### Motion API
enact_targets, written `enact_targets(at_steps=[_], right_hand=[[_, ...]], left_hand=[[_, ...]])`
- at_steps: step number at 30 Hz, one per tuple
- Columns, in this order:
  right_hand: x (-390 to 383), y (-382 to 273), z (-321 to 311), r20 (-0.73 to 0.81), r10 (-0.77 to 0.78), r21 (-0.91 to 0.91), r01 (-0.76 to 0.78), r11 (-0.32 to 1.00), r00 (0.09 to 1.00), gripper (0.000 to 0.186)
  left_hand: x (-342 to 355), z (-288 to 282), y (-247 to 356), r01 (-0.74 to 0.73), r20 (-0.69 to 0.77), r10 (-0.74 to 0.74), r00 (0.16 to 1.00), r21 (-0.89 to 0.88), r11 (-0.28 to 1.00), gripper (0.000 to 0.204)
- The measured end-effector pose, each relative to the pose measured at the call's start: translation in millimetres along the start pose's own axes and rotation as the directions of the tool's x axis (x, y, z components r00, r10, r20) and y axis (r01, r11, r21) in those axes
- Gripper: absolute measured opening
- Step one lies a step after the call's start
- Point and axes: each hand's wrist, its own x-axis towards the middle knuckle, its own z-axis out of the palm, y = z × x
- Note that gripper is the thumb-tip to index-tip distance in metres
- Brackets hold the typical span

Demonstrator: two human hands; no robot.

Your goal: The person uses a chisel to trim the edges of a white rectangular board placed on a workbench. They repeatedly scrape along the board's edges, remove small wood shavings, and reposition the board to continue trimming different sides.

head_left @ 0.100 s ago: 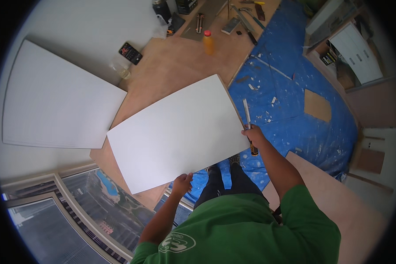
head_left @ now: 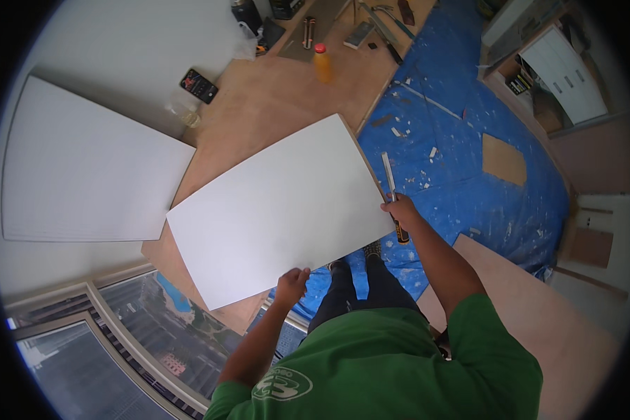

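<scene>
A large white board (head_left: 273, 210) lies at an angle on the plywood tabletop (head_left: 259, 98), its near edge reaching out toward me. My left hand (head_left: 292, 285) is closed at that near edge, fingers curled on the board. At the board's right edge, my right hand (head_left: 399, 210) grips a tool with a long narrow metal blade (head_left: 388, 173) and a yellow-and-black handle (head_left: 402, 233), with its fingertips touching or very close to the board. The blade points away from me, over the blue sheet.
A second white board (head_left: 91, 161) leans on the left wall. A phone (head_left: 199, 86), clear bottle (head_left: 185, 114), orange-filled bottle (head_left: 322, 66) and several tools (head_left: 359, 35) sit farther back. A blue floor sheet (head_left: 455, 182) bears scraps. Plywood (head_left: 511, 315) lies lower right; windows are lower left.
My left hand has risen slightly along the near edge of the board. The view has shifted a little, so the tabletop items appear higher and farther left.
</scene>
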Motion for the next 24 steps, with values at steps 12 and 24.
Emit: enact_targets(at_steps=[12, 24], right_hand=[[-16.6, 18.4, -54.0, -0.104, -0.125, 0.004, 0.126, 0.992, 0.987, 0.044], [-20.3, 21.7, -105.7, 0.031, -0.183, -0.098, 0.185, 0.978, 0.983, 0.038]], left_hand=[[185.9, 8.6, 151.7, -0.542, -0.253, 0.777, 0.577, 0.593, 0.596, 0.027], [372.0, -14.4, 295.0, -0.151, -0.404, 0.722, 0.562, 0.808, 0.57, 0.063]])
